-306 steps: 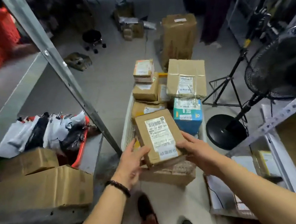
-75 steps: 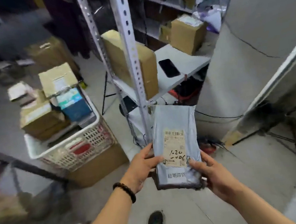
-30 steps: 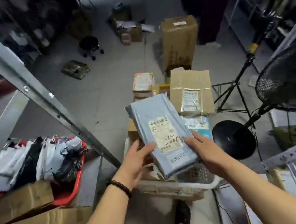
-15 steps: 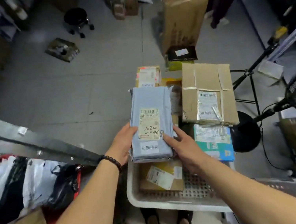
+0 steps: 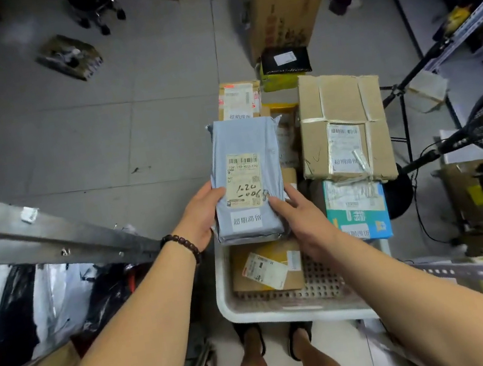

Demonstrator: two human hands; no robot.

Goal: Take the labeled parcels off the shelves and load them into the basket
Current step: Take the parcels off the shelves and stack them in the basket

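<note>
Basket [image 5: 284,312]: white, perforated, holds taped carton [image 5: 337,99] stacked on teal box [image 5: 358,215] at right side. Grey parcel [image 5: 240,139] held over basket's middle, label up, long axis running away from the person, barcode end far. Small labelled carton [image 5: 265,270] lies flat at basket's near end. Left hand [image 5: 201,214] fingers grasp parcel's left edge, thumb on top; right hand [image 5: 302,220] fingers grasp its right edge.

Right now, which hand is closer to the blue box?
Right. The right hand sits just beside the blue box; the left hand grips the far side of the grey parcel.
</note>
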